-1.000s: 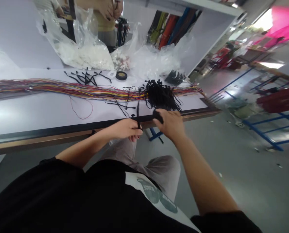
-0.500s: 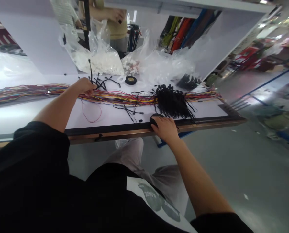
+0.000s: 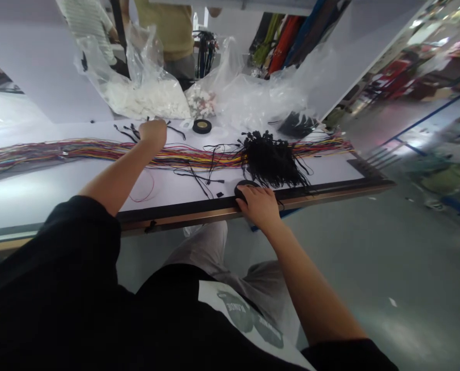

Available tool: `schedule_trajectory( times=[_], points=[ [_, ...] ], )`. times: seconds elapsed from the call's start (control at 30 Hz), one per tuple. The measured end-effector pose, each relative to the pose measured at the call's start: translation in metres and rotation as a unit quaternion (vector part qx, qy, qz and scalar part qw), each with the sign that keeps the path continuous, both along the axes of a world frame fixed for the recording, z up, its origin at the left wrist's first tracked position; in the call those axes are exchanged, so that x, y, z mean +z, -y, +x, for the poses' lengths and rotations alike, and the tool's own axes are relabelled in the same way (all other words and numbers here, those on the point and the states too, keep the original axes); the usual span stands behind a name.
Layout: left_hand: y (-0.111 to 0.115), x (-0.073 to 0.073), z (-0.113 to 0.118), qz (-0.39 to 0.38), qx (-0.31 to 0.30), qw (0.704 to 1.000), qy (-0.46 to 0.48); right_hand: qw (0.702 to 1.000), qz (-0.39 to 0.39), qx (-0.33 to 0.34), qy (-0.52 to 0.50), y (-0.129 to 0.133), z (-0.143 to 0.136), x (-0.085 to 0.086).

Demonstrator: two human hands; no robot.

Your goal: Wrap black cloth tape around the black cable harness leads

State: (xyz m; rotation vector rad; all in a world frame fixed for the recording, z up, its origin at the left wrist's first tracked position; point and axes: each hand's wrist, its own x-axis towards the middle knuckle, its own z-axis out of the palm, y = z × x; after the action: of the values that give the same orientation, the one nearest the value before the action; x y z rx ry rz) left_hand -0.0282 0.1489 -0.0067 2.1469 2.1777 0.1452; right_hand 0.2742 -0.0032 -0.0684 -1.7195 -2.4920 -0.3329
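Observation:
My left hand (image 3: 153,135) reaches across the wire bundle into a scatter of short black cables (image 3: 127,133). Its back faces me and hides the fingers, so any grip is out of sight. At the table's front edge, my right hand (image 3: 259,206) has its fingers curled over a black tape roll (image 3: 242,188). Just beyond it lies a thick heap of black cables (image 3: 270,159) on top of the bundle of coloured wires (image 3: 191,158). A few loose black cables (image 3: 199,180) lie between my hands.
Another black tape roll (image 3: 202,127) lies behind the wires. Clear bags of white connectors (image 3: 148,100) line the back of the white tabletop (image 3: 168,193). A person in a yellow shirt (image 3: 171,31) stands across the table. A dark edge strip (image 3: 191,204) runs along the front.
My left hand has moved right and slightly farther back; the upright black cable beside it no longer shows. My right hand stays on the tape roll. The view has shifted slightly.

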Motion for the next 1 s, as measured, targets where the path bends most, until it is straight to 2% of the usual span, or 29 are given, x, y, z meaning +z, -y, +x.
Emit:
schedule_trajectory(
  times=[0.07, 0.13, 0.2, 0.23, 0.3, 0.37, 0.43, 0.5, 0.57, 0.67, 0.73, 0.77, 0.83, 0.9, 1.0],
  points=[
    [0.007, -0.006, 0.019, 0.014, -0.012, 1.000, -0.004, 1.000, 0.003, 0.005, -0.003, 0.000, 0.001, -0.001],
    [0.019, -0.015, 0.035, 0.004, -0.081, 0.997, 0.005, 1.000, 0.006, 0.010, -0.009, 0.000, 0.001, -0.002],
    [0.034, -0.026, 0.049, -0.052, -0.157, 0.986, 0.023, 1.000, 0.004, 0.010, -0.012, 0.000, 0.001, -0.002],
    [0.040, -0.031, 0.055, -0.075, -0.162, 0.983, 0.036, 1.000, 0.001, 0.006, -0.013, 0.001, 0.000, -0.001],
    [0.049, -0.039, 0.060, -0.066, -0.129, 0.986, 0.084, 1.000, -0.010, 0.000, -0.018, 0.001, 0.000, 0.000],
    [0.054, -0.040, 0.059, -0.033, -0.104, 0.986, 0.128, 0.999, -0.016, 0.003, -0.032, 0.001, 0.001, 0.001],
    [0.059, -0.036, 0.055, -0.014, -0.097, 0.978, 0.187, 0.997, -0.014, 0.005, -0.076, 0.000, 0.002, 0.000],
    [0.070, -0.027, 0.052, -0.014, -0.075, 0.947, 0.313, 0.983, -0.007, 0.000, -0.183, 0.000, 0.001, -0.001],
    [0.089, -0.019, 0.056, -0.040, -0.062, 0.875, 0.479, 0.935, -0.013, -0.012, -0.353, 0.000, -0.005, -0.002],
    [0.127, -0.016, 0.073, -0.113, -0.094, 0.775, 0.615, 0.801, -0.074, -0.019, -0.594, 0.007, -0.023, 0.000],
    [0.152, -0.019, 0.087, -0.127, -0.102, 0.738, 0.655, 0.724, -0.122, -0.008, -0.679, 0.017, -0.035, 0.005],
    [0.163, -0.021, 0.095, -0.127, -0.101, 0.727, 0.668, 0.702, -0.135, -0.002, -0.700, 0.023, -0.040, 0.007],
    [0.181, -0.024, 0.107, -0.116, -0.106, 0.717, 0.679, 0.686, -0.117, -0.003, -0.718, 0.033, -0.046, 0.012],
    [0.193, -0.025, 0.115, -0.121, -0.111, 0.704, 0.691, 0.685, -0.080, -0.017, -0.724, 0.041, -0.046, 0.016],
    [0.202, -0.027, 0.121, -0.190, -0.102, 0.645, 0.733, 0.690, -0.049, -0.042, -0.721, 0.049, -0.040, 0.019]
  ],
)
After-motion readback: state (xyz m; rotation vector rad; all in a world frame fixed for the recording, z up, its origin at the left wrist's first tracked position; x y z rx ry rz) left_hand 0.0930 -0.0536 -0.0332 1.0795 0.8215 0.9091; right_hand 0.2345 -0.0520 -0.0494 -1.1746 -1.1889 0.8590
